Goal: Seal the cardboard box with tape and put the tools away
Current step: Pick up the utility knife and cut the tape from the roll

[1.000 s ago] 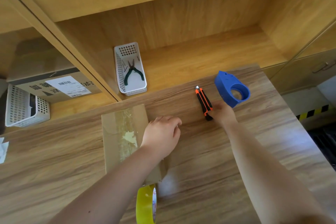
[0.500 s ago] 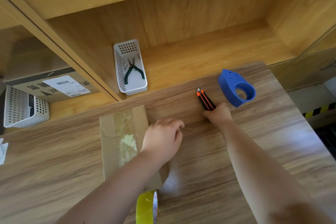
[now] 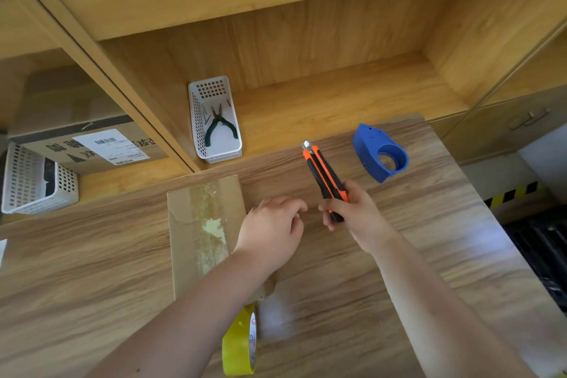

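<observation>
A: Where is the cardboard box (image 3: pixel 202 233) sitting, and what is the person doing with it?

B: It is lying flat on the wooden table (image 3: pixel 429 255), with a strip of clear tape running along its top seam. The left hand (image 3: pixel 271 232) is resting at the box's right edge, fingers curled loosely; whether it is pinching anything cannot be told.

A: And the right hand (image 3: pixel 356 218)?

B: It is closing firmly around the lower handle of the orange-and-black utility knife (image 3: pixel 323 175), which is pointing away toward the shelf, its metal tip exposed.

A: How is the knife likely handling?

B: It is looking light and rigid, with a grippy handle, so the handle well back from the tip seems the safe place to hold. The box is looking light too, with thin walls that would be denting under a hard press.

A: What else is waiting?

B: The yellow tape roll (image 3: pixel 241 344) is standing on edge at the box's near end, the blue tape dispenser (image 3: pixel 379 152) is lying just beyond the knife, and the white basket (image 3: pixel 199 129) on the shelf is holding pliers (image 3: pixel 219 126).
</observation>
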Demonstrator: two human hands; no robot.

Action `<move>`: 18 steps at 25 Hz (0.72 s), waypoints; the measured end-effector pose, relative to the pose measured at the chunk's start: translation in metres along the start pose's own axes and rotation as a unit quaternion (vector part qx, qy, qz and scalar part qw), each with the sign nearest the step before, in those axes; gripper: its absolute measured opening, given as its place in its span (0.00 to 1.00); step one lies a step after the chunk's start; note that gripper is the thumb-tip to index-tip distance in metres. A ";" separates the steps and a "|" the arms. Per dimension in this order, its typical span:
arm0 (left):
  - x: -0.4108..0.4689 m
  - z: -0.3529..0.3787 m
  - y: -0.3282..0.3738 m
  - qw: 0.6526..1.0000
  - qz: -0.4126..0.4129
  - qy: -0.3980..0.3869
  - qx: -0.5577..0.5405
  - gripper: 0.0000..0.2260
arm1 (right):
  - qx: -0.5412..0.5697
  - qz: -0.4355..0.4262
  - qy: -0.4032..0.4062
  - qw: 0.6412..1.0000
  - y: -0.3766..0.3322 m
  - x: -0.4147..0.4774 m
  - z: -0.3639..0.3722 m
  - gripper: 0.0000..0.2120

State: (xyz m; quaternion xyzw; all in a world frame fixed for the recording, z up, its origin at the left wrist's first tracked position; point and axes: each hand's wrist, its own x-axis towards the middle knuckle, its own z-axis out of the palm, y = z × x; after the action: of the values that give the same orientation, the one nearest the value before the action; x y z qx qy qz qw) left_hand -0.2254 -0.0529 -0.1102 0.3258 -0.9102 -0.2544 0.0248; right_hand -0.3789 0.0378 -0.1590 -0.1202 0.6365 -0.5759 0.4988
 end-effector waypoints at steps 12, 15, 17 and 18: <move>-0.074 -0.018 -0.020 0.990 -0.029 0.087 -0.104 0.12 | 0.058 -0.010 -0.148 0.987 0.008 -0.074 0.044 0.17; -0.114 -0.020 -0.035 0.978 -0.036 0.121 -0.168 0.14 | 0.106 0.022 -0.178 0.978 0.014 -0.082 0.053 0.18; -0.145 -0.016 -0.052 0.970 -0.043 0.190 -0.145 0.12 | 0.124 0.037 -0.203 0.971 0.017 -0.086 0.057 0.21; -0.162 -0.011 -0.064 0.965 -0.058 0.221 -0.126 0.12 | 0.128 0.038 -0.215 0.967 0.019 -0.089 0.059 0.21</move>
State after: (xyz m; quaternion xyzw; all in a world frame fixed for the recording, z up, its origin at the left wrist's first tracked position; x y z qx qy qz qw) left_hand -0.0588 -0.0019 -0.1112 0.4207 -0.8224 -0.2895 0.2508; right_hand -0.2831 0.0727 -0.1213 -0.1522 0.4395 -0.5938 0.6566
